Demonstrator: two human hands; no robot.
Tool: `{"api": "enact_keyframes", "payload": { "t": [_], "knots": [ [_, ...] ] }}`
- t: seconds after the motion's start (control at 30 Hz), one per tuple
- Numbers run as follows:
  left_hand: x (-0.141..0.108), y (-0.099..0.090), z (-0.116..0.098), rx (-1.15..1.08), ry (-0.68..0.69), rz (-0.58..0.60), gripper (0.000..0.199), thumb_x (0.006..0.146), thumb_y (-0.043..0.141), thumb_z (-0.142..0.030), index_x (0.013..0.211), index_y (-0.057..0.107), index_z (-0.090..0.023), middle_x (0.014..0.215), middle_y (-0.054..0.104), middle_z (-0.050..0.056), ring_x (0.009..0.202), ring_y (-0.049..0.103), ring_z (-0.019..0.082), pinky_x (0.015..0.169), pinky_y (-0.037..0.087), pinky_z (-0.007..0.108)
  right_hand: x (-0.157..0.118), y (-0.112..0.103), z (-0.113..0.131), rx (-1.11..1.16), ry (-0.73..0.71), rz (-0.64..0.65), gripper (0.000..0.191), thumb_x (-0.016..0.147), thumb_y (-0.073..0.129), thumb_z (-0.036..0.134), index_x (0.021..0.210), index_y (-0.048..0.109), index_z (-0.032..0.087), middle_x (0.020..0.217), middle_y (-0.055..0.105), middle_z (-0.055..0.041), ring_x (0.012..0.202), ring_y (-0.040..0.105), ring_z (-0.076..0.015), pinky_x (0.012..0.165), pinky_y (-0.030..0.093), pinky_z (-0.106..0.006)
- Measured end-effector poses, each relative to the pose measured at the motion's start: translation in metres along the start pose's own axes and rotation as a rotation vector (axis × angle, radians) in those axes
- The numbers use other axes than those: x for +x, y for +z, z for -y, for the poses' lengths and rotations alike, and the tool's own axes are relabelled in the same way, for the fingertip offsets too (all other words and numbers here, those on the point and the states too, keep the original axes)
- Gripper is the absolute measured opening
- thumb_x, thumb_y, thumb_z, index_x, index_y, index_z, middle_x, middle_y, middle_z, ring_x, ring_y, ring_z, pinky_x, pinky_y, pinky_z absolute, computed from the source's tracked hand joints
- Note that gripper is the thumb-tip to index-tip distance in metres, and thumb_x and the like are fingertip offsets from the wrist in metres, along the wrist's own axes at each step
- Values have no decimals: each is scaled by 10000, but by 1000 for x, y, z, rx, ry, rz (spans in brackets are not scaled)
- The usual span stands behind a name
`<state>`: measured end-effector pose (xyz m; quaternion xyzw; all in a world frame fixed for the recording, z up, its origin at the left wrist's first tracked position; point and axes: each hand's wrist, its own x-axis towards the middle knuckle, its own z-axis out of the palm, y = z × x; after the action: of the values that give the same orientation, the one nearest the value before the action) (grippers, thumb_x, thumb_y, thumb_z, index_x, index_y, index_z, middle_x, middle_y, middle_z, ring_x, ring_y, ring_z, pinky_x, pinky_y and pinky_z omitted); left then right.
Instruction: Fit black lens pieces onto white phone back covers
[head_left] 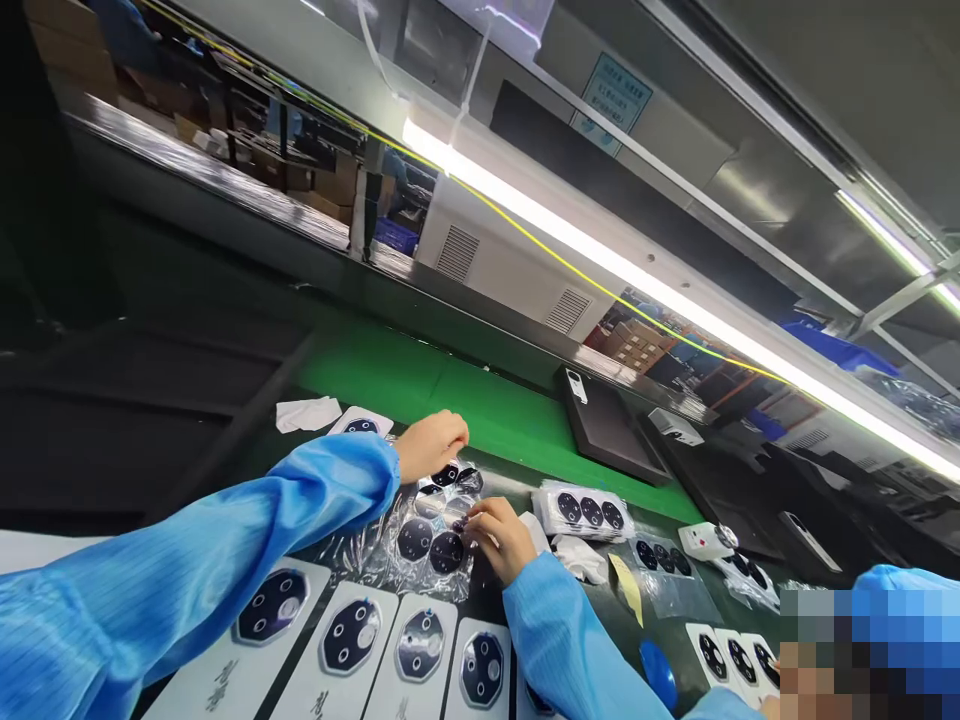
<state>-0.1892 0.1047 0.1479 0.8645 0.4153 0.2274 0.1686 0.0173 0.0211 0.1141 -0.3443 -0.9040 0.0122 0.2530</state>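
My left hand (pixel 431 445), fingers curled together, hovers at the far edge of a clear plastic sheet of round black discs (pixel 415 540). Whatever its fingertips may hold is hidden. From the right side, my right hand (pixel 501 538) reaches over the same sheet, thumb and fingers pinched beside a disc; I cannot make out what lies between them. Nearer to me is a row of white panels, among them a white panel (pixel 403 695) with a dark octagonal camera-like plate (pixel 420 645). Another white panel (pixel 375 418) is partly covered by my left sleeve.
A stack of bagged discs (pixel 585 512) and crumpled white tissue (pixel 581 560) lie right of my hands. Beyond runs a green belt (pixel 480 400) with a black tray (pixel 611 430). A co-worker's blue sleeve (pixel 911 578) is at the right. A blue round object (pixel 658 672) lies nearby.
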Motion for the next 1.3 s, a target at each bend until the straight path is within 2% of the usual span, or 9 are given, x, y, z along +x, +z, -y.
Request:
{"api": "enact_keyframes", "payload": {
  "t": [0.1, 0.17, 0.3, 0.4, 0.5, 0.6, 0.73, 1.03, 1.3],
  "knots": [
    [-2, 13, -8, 19, 213, 68, 148, 891, 561, -269, 953, 620, -148, 1020, 641, 45, 966, 604, 194, 864, 496, 417, 3, 0, -3, 5, 6, -36, 165, 888, 465, 108, 815, 561, 221, 914, 649, -41, 872, 600, -166, 730, 527, -275],
    [-1, 22, -8, 33, 282, 84, 141, 892, 561, -263, 943, 622, -148, 999, 646, 42, 945, 612, 187, 851, 505, 408, 5, 0, -5, 4, 1, -38, 184, 882, 443, 83, 832, 551, 224, 902, 657, -36, 866, 613, -156, 736, 533, -262],
    [1, 34, 1, 51, 315, 47, 166, 897, 552, -267, 1004, 605, -151, 1016, 637, 47, 928, 615, 185, 822, 519, 395, 10, -3, -11, -34, -13, -2, 230, 833, 446, 43, 950, 546, 214, 906, 665, -34, 846, 627, -147, 741, 541, -246],
    [1, 35, 6, 62, 300, 14, 179, 898, 550, -270, 1025, 596, -153, 1007, 632, 47, 910, 616, 183, 797, 527, 383, 17, -6, -23, -115, 9, 22, 446, 746, 456, 0, 1161, 489, 159, 1073, 629, -98, 996, 579, -200, 843, 525, -335],
    [0, 35, 8, 76, 284, -4, 183, 897, 550, -272, 1031, 593, -155, 998, 630, 45, 899, 615, 181, 787, 528, 378, 28, -4, -40, -225, 45, 41, 557, 698, 470, -24, 1236, 465, 122, 1204, 554, -168, 1104, 502, -272, 855, 510, -433],
    [1, 36, 8, 97, 285, -4, 184, 893, 555, -280, 1020, 595, -153, 988, 629, 43, 901, 612, 184, 789, 522, 380, 37, 2, -54, -315, 30, 73, 429, 737, 551, 16, 1147, 540, 141, 1158, 578, -154, 1062, 521, -265, 795, 523, -401],
    [3, 40, 12, 124, 313, 12, 183, 882, 568, -300, 981, 609, -151, 989, 632, 43, 965, 593, 205, 836, 491, 410, 41, 9, -61, -419, -44, 106, 60, 858, 576, 165, 912, 599, 154, 986, 625, -53, 908, 587, -181, 711, 509, -311],
    [3, 64, 32, 170, 313, 15, 203, 871, 578, -233, 1065, 638, -222, 1143, 646, 39, 1207, 462, 260, 1000, 322, 518, 15, 1, -38, -591, -294, 208, 161, 877, 572, 173, 716, 576, 164, 695, 608, -11, 678, 546, -143, 624, 438, -274],
    [-3, 66, 32, 201, 319, -8, 294, 864, 572, -195, 1113, 620, -343, 1158, 675, -23, 1215, 457, 268, 1055, 212, 552, -4, -1, -2, -655, -306, 224, 207, 871, 556, 141, 668, 573, 175, 604, 566, -18, 590, 490, -154, 584, 390, -304]
  ]
}}
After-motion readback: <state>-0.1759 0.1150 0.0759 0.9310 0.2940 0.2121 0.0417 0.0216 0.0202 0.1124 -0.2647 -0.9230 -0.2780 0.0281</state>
